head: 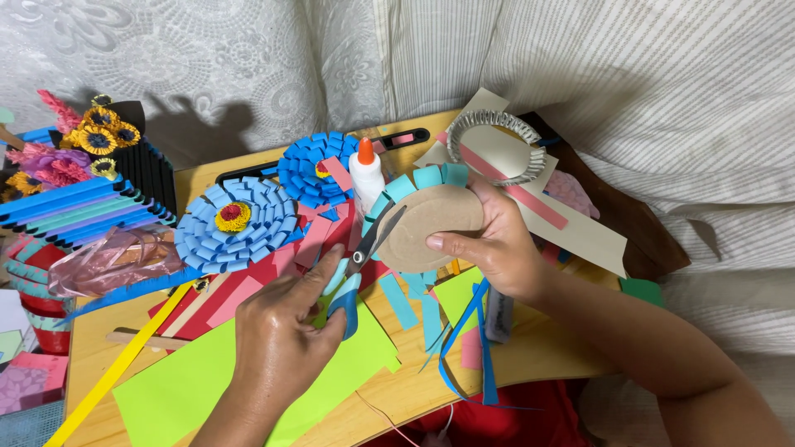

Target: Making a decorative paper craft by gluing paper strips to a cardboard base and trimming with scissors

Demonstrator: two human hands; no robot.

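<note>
Two hands: both gripping.
Left hand (286,319): closed on one pair of blue-handled scissors (358,261), blades open at disc edge.
Right hand (497,240): holds one cardboard disc (431,225) with teal paper loops, above wooden board (414,389).
Blue paper flowers: two (236,223), (319,170).
Glue bottle (365,174): one, upright, behind disc.
Green paper sheet (215,381): one, under left hand.

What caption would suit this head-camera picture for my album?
Right hand holds a cardboard disc fringed with blue strips; left hand grips scissors.

White lace fabric (207,58) and striped fabric (662,74), perhaps bedding, behind wooden tabletop (397,397).
</note>
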